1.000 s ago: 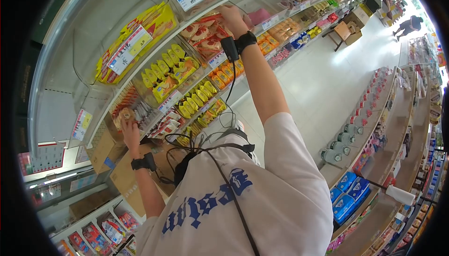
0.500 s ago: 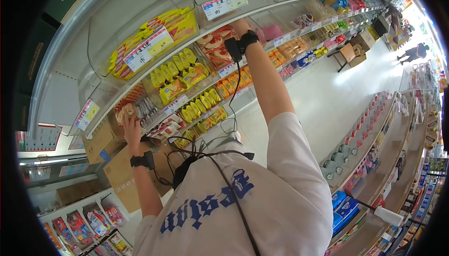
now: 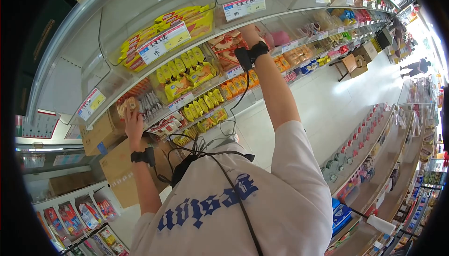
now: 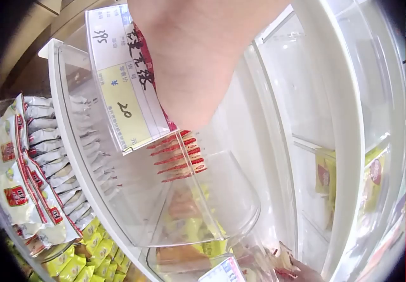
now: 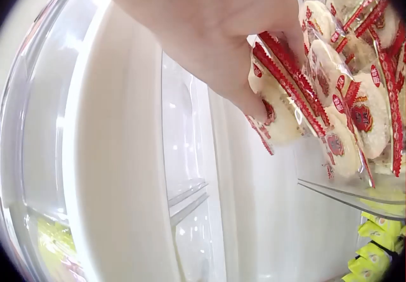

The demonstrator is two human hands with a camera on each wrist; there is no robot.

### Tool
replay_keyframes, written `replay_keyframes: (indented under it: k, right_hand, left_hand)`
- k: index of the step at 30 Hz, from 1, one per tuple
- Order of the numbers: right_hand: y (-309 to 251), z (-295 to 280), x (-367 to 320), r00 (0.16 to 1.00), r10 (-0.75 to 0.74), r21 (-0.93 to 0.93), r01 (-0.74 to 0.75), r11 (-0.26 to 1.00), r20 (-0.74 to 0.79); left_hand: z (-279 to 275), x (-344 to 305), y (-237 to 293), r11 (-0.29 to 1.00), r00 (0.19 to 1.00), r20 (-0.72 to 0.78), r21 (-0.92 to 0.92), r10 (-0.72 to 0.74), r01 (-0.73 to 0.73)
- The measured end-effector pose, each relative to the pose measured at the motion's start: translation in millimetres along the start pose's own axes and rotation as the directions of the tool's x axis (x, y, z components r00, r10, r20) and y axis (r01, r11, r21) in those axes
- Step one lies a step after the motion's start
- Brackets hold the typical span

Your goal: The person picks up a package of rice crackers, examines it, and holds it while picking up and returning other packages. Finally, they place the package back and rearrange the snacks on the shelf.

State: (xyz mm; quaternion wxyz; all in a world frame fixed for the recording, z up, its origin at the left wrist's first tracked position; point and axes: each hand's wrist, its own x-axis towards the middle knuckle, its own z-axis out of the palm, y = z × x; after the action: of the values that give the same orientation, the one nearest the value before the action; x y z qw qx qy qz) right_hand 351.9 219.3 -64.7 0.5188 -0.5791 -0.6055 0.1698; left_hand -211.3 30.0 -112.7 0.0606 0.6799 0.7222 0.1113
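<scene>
At the lower shelf's left end in the head view, the left hand (image 3: 134, 125) holds tan round biscuit packets (image 3: 127, 105). From the left wrist it (image 4: 196, 47) covers part of a price label (image 4: 120, 72), a red wrapper edge showing beside it; its fingertips are hidden. The right hand (image 3: 250, 34) reaches into the bin of red-and-white biscuit packets (image 3: 225, 50). In the right wrist view that hand (image 5: 216, 34) pinches a clear, red-edged packet (image 5: 282, 117) with a round pale biscuit, beside several similar packets (image 5: 365, 117).
Yellow packets (image 3: 180, 76) fill the bin between the hands, with silver-ended packets (image 3: 149, 104) nearer the left hand. Clear bin fronts and a shelf edge (image 3: 206, 37) run above. Cardboard boxes (image 3: 119, 174) stand below left; cables hang by the body. Another person (image 3: 415, 68) is far down the aisle.
The head view has shifted, so the shelves sit further right and lower. The right hand stays in the biscuit bin, and the left hand stays at the left-end packets.
</scene>
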Motion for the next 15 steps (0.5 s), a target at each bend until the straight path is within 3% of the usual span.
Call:
replay_keyframes:
  k: [8,15]
  right_hand:
    - [-21.4,2.2,-8.0,1.000,-0.010,0.058,0.009,0.998,0.029]
    - [-29.0,26.1,-10.9,0.990,-0.128,-0.090,0.133,0.987,0.064]
  left_hand:
    - [-2.5,0.1,4.5,1.000,1.000,-0.011,-0.007,0.001,-0.002]
    - [-7.6,-2.0,9.7,0.998,0.999,0.027,-0.035,-0.045,0.046]
